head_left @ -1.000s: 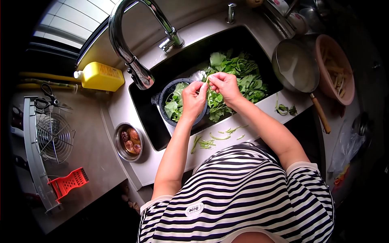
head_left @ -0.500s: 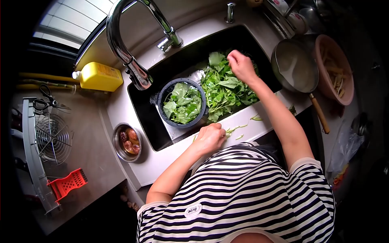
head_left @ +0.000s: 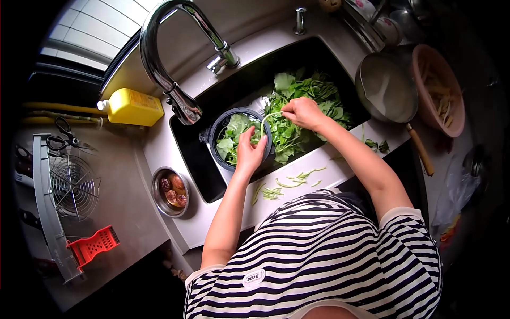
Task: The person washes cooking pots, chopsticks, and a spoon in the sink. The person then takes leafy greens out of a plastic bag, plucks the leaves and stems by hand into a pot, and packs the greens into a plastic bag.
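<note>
My right hand (head_left: pixel 303 113) is closed in a pinch on the end of a pale green vegetable stem (head_left: pixel 271 115), above the sink. The stem curves down toward my left hand (head_left: pixel 251 152), which is over the near edge of a dark round basin (head_left: pixel 213 151). My left thumb and fingers are apart; whether they touch the stem's lower end is unclear. Leafy greens (head_left: pixel 227 139) fill the basin. A larger pile of leafy greens (head_left: pixel 313 95) lies in the sink to its right. Short pieces of stem (head_left: pixel 273 192) lie on the counter's front edge.
A chrome faucet (head_left: pixel 154 58) arches over the dark sink (head_left: pixel 186 154). Left stand a yellow bottle (head_left: pixel 135 107), a metal bowl of dark round items (head_left: pixel 169 210), scissors (head_left: pixel 64 135) and a red grater (head_left: pixel 95 246). Right are a pan (head_left: pixel 385 87) and a pink basin (head_left: pixel 451 98).
My left hand has risen from the counter edge to the basin, uncovering cut stems there. My right hand has come down and left from the pile, now with a stem.
</note>
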A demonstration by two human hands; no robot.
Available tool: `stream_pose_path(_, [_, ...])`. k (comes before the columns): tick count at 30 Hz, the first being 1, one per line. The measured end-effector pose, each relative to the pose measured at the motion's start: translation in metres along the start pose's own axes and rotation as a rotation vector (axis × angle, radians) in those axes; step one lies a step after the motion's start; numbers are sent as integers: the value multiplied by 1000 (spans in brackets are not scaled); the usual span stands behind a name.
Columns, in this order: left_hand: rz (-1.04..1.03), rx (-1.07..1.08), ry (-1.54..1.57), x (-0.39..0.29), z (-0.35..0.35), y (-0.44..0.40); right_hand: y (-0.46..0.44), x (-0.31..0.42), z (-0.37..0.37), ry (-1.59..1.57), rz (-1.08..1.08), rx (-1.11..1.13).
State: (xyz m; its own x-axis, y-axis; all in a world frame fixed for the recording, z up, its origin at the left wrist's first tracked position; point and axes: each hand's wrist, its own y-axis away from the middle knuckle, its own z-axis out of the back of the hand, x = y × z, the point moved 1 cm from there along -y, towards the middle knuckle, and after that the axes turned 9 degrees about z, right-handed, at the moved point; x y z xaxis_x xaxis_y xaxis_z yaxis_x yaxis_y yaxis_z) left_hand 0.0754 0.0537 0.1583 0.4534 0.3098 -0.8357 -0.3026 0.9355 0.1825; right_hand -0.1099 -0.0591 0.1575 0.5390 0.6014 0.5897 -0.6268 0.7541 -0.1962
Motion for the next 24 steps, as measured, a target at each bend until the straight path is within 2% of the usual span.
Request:
stream_pose_path(2, [351, 211, 275, -5, 1, -6, 3, 3, 9, -64, 9, -47])
stream_pose_path(3, [450, 382, 444, -6, 5, -10, 5, 5, 12, -85, 25, -77])
stream_pose_path(4, [457, 489, 572, -7, 7, -11, 7, 6, 15, -107, 41, -108])
stream_pose_path(5, [434, 511, 579, -9, 8, -11, 9, 5, 16, -81, 70, -83])
stream_pose_path(8, [330, 524, 427, -19, 18, -6, 15, 20, 32, -382, -159, 146])
stream_pose_path(9, [289, 524, 348, -21, 21, -5, 15, 21, 35, -478, -115, 153])
stream_pose_path(12, [-4, 519, 166, -23, 24, 2, 14, 28, 29, -606, 52, 171])
stream_pose_path(13, [-90, 496, 55, -28, 28, 2, 14, 36, 29, -617, 76, 258])
stream_pose_path(14, [-208, 430, -80, -34, 31, 2, 13, 42, 31, -571, 11, 422])
stream_pose_path(16, [-438, 286, -347, -44, 35, 3, 10, 60, 40, -362, 117, 488])
stream_pose_path(17, [-466, 254, -380, -50, 36, 4, 10, 61, 37, -349, 131, 465])
stream_pose_path(20, [-514, 130, -432, -57, 35, 6, 9, 63, 30, -318, 111, 357])
stream_pose_path(21, [-509, 72, -417, -53, 32, 4, 10, 62, 26, -295, 95, 244])
stream_pose_path(24, [-485, -79, -327, -55, 27, 1, 9, 56, 0, -819, -138, -131])
